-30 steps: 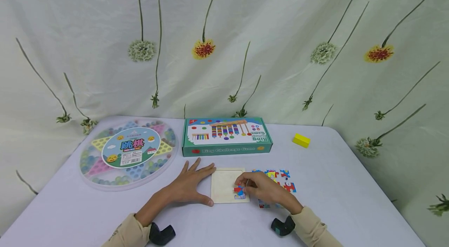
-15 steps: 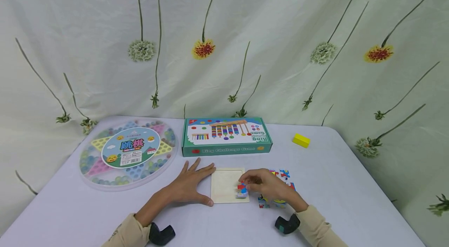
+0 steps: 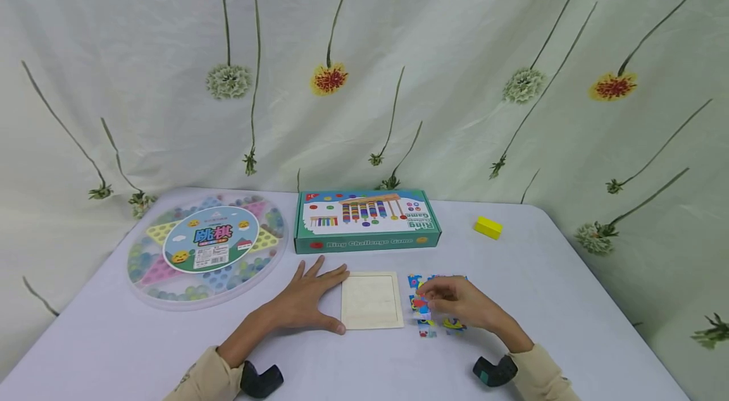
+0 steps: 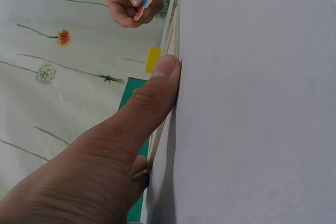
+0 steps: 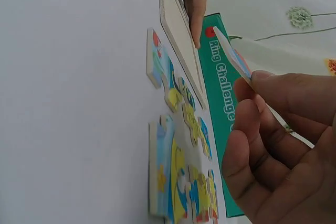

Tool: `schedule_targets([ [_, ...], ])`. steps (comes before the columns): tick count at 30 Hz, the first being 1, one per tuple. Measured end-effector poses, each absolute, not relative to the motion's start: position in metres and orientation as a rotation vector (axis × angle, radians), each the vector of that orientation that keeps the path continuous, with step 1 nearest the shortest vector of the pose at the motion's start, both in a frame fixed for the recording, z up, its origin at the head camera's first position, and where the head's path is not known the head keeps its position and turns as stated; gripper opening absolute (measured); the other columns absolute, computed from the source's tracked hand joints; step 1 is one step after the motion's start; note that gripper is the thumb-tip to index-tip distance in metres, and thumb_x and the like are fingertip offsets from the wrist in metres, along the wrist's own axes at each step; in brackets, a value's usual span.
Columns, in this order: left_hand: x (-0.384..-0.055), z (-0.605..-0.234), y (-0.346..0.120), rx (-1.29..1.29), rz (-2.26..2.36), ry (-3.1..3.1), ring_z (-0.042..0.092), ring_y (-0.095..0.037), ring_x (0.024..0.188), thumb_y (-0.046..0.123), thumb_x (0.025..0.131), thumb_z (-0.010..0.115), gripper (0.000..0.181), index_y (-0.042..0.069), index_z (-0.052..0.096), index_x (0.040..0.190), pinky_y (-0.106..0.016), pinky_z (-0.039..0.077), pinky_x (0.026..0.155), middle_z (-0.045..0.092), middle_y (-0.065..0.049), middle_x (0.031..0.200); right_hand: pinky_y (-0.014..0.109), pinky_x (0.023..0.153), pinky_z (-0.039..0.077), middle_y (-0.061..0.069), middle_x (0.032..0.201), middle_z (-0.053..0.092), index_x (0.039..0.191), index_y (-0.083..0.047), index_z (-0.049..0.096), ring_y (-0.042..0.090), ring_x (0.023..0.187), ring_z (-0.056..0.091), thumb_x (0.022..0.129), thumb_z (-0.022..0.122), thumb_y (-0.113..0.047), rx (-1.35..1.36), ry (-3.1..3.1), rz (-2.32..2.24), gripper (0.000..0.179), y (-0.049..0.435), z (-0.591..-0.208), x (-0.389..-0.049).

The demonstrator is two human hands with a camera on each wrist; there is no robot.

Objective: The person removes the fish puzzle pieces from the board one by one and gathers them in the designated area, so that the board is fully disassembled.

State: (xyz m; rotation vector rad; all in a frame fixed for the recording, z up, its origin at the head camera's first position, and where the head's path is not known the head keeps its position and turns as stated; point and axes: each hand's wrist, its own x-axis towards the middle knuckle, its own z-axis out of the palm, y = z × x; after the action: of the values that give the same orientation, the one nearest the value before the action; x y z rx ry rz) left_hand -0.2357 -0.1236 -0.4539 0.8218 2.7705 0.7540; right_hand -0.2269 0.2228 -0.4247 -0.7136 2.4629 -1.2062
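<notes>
My right hand (image 3: pixel 464 305) pinches a red and blue jigsaw piece (image 3: pixel 420 306) between thumb and fingers, raised over several colourful loose pieces (image 3: pixel 454 325) on the table. In the right wrist view the held piece (image 5: pixel 233 56) is seen nearly edge-on, above the flat pieces (image 5: pixel 163 177). A square pale wooden puzzle board (image 3: pixel 372 301) with a raised rim lies between the hands, its inside bare. My left hand (image 3: pixel 302 305) is spread at the board's left side; the thumb (image 4: pixel 163 72) touches its near edge in the left wrist view.
A green Ring Challenge Game box (image 3: pixel 367 224) lies behind the board. To its left is a round Chinese checkers set (image 3: pixel 211 249) in clear packaging, and a yellow block (image 3: pixel 488 228) is at the back right. A flowered cloth (image 3: pixel 455 72) hangs behind the white table (image 3: pixel 353 369).
The right hand has lifted the jigsaw piece off the board's lower right corner and carried it right, over the loose pieces. My left hand stays in place.
</notes>
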Motion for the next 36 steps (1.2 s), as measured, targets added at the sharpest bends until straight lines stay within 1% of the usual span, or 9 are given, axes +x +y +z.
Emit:
schedule_targets([
  [10, -0.236, -0.456, -0.125, 0.81, 0.74, 2.785, 0.001, -0.039, 0.146, 0.069, 0.062, 0.074, 0.104, 0.021, 0.04, 0.147, -0.063, -0.007, 0.113, 0.032, 0.004, 0.155, 0.019, 0.076, 0.051, 0.007, 0.105, 0.064, 0.116, -0.003, 0.066, 0.021, 0.091, 0.056, 0.093, 0.062, -0.015, -0.551, 2.498, -1.259, 0.026, 0.251, -0.42, -0.218],
  [17, -0.236, -0.456, -0.125, 0.804, 0.747, 2.783, 0.001, -0.039, 0.147, 0.069, 0.062, 0.075, 0.105, 0.021, 0.039, 0.148, -0.063, -0.007, 0.113, 0.031, 0.004, 0.155, 0.023, 0.069, 0.052, 0.009, 0.098, 0.06, 0.119, -0.002, 0.063, 0.019, 0.088, 0.055, 0.094, 0.061, -0.017, -0.51, 2.458, -1.289, 0.03, 0.266, -0.421, -0.215],
  [19, -0.235, -0.455, -0.125, 0.802, 0.744, 2.783, 0.0, -0.038, 0.147, 0.07, 0.062, 0.075, 0.105, 0.021, 0.039, 0.148, -0.063, -0.007, 0.113, 0.031, 0.004, 0.155, 0.024, 0.07, 0.052, 0.01, 0.101, 0.061, 0.12, -0.001, 0.062, 0.018, 0.088, 0.056, 0.094, 0.06, -0.017, -0.506, 2.447, -1.29, 0.03, 0.272, -0.422, -0.214],
  [24, -0.236, -0.454, -0.124, 0.805, 0.745, 2.78, 0.0, -0.039, 0.146, 0.069, 0.062, 0.075, 0.105, 0.019, 0.039, 0.148, -0.063, -0.008, 0.113, 0.031, 0.002, 0.155, 0.023, 0.076, 0.053, 0.017, 0.119, 0.062, 0.123, 0.0, 0.061, 0.016, 0.095, 0.056, 0.095, 0.058, -0.017, -0.493, 2.416, -1.293, 0.033, 0.286, -0.423, -0.213],
  [27, -0.236, -0.454, -0.124, 0.81, 0.753, 2.777, 0.0, -0.04, 0.146, 0.069, 0.063, 0.075, 0.105, 0.019, 0.039, 0.148, -0.063, -0.007, 0.112, 0.032, 0.001, 0.155, 0.022, 0.075, 0.051, 0.017, 0.12, 0.061, 0.122, 0.0, 0.062, 0.014, 0.095, 0.055, 0.095, 0.058, -0.016, -0.512, 2.418, -1.274, 0.032, 0.293, -0.424, -0.212],
  [31, -0.236, -0.454, -0.124, 0.819, 0.757, 2.778, 0.001, -0.041, 0.146, 0.068, 0.063, 0.075, 0.104, 0.018, 0.04, 0.147, -0.064, -0.007, 0.112, 0.032, 0.001, 0.155, 0.022, 0.069, 0.047, 0.014, 0.108, 0.061, 0.121, 0.0, 0.062, 0.011, 0.088, 0.053, 0.095, 0.057, -0.014, -0.545, 2.422, -1.264, 0.03, 0.301, -0.425, -0.21],
  [34, -0.236, -0.454, -0.124, 0.813, 0.754, 2.779, 0.001, -0.04, 0.146, 0.068, 0.063, 0.075, 0.104, 0.018, 0.04, 0.147, -0.064, -0.008, 0.112, 0.032, 0.001, 0.155, 0.021, 0.067, 0.045, 0.011, 0.097, 0.059, 0.118, 0.002, 0.06, 0.01, 0.083, 0.054, 0.095, 0.058, -0.013, -0.547, 2.398, -1.283, 0.027, 0.305, -0.427, -0.209],
  [36, -0.236, -0.454, -0.124, 0.805, 0.746, 2.782, 0.001, -0.039, 0.146, 0.069, 0.062, 0.075, 0.105, 0.019, 0.039, 0.148, -0.063, -0.008, 0.113, 0.032, 0.002, 0.155, 0.021, 0.068, 0.045, 0.011, 0.094, 0.06, 0.114, 0.003, 0.06, 0.011, 0.081, 0.055, 0.095, 0.058, -0.012, -0.549, 2.388, -1.288, 0.025, 0.307, -0.428, -0.209],
])
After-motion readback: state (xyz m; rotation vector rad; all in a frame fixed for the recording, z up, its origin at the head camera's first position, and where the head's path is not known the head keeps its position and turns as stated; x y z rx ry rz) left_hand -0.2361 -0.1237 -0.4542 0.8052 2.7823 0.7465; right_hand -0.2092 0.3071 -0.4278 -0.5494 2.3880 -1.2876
